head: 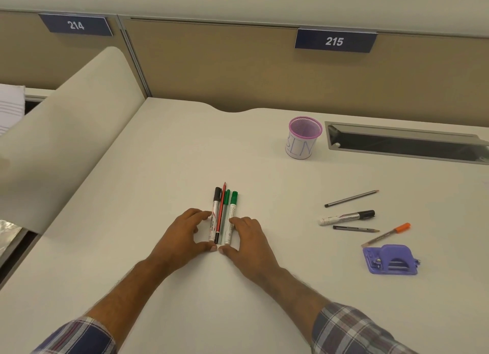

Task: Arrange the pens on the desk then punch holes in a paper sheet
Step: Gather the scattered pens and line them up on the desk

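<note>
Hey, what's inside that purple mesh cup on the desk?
The purple mesh cup shows only bare mesh near its rim; nothing sticks out. Its bottom is hidden by its front wall and paper label.

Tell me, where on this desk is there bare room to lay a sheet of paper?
Bare: the wide stretch between the row of four pens and the pink mesh cup, and the near desk edge beside the forearms. Crowded: the right side, with loose pens and the purple hole punch; both hands flank the row.
</note>
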`<state>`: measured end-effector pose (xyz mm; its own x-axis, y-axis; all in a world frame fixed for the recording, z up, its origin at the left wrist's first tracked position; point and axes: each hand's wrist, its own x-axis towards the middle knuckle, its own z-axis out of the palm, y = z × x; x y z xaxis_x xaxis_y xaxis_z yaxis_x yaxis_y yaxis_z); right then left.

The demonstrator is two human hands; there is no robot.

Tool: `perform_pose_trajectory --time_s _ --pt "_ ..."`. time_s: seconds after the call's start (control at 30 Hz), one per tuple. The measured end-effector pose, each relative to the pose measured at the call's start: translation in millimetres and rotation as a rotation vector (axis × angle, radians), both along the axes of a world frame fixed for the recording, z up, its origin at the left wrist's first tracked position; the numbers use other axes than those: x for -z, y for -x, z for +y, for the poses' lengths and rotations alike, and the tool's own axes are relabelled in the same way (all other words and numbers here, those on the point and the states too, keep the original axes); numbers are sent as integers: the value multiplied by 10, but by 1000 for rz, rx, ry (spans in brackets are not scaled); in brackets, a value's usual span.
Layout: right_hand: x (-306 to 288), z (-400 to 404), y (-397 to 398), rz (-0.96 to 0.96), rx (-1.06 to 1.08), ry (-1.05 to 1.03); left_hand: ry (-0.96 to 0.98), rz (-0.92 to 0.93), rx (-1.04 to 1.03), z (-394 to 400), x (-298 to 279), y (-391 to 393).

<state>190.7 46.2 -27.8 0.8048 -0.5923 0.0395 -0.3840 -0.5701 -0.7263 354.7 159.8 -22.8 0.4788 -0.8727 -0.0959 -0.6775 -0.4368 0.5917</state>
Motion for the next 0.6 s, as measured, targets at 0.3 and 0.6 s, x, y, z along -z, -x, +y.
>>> perform_pose_trajectory --time_s 0.3,0.6 --pt "7 -4 27 4 21 -49 -13 9 -49 28 -18 67" --pt "1 -4 81 24 61 -73 -21 14 -112 49 -47 158"
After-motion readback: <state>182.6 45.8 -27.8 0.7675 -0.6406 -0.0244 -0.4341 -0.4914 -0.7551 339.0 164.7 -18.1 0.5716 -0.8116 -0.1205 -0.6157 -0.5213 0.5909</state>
